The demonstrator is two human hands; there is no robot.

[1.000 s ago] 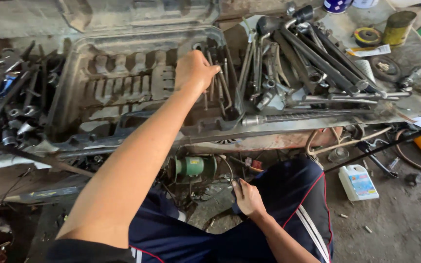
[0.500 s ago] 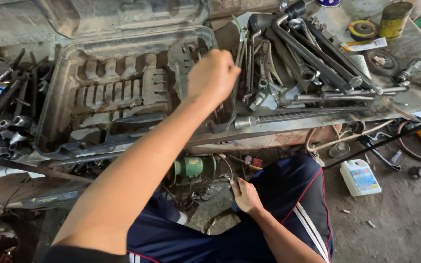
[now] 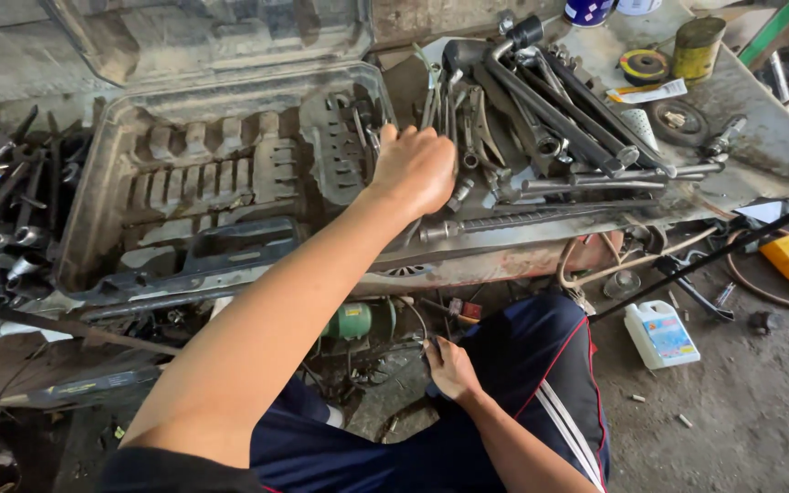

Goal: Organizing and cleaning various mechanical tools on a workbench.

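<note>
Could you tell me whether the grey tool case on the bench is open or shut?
Open: the tool case has its lid tilted back, showing the moulded slots, mostly empty.

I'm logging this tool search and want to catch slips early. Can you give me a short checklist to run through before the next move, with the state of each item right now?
1. Left hand on the tools: ok, it rests at the edge of the wrench pile, beside the open tool case.
2. Something actually held in the left hand: cannot tell, the fingers curl away from the camera.
3. Right hand free: cannot tell, it sits low by the knee, palm hidden.
4. Case tray stocked: not ok, its moulded slots look mostly empty.
5. Pile stable: not ok, long wrenches lie crossed and loose.
6. Floor near the feet: not ok, a white plastic bottle and cables lie there.
</note>
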